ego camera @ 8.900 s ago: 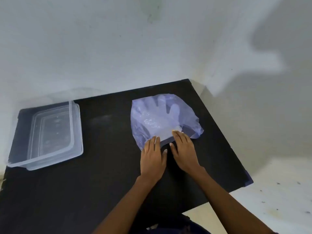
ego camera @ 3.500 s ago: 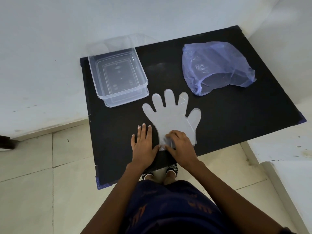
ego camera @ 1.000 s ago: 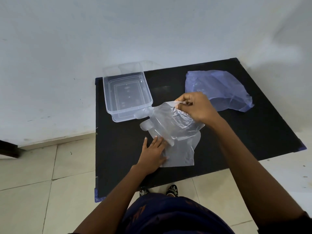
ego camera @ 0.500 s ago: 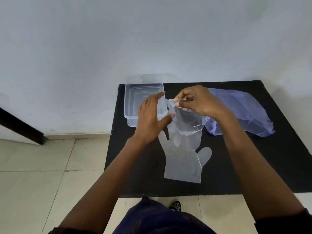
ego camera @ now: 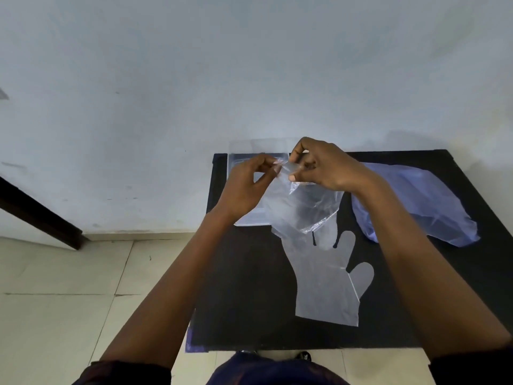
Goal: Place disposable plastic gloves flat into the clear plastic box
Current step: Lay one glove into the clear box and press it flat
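Both hands pinch top edge of lifted glove (ego camera: 302, 207), L hand (ego camera: 247, 187) and R hand (ego camera: 324, 168) side by side, glove hangs long axis down over clear box (ego camera: 251, 218) just behind/below, L nearer box; 2nd glove (ego camera: 327, 279) flat on table (ego camera: 244, 287).

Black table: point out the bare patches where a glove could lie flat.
Bare black table lies left of the flat glove, and between that glove and the purple bag. The far-left corner is crowded: clear box, both hands, held glove.
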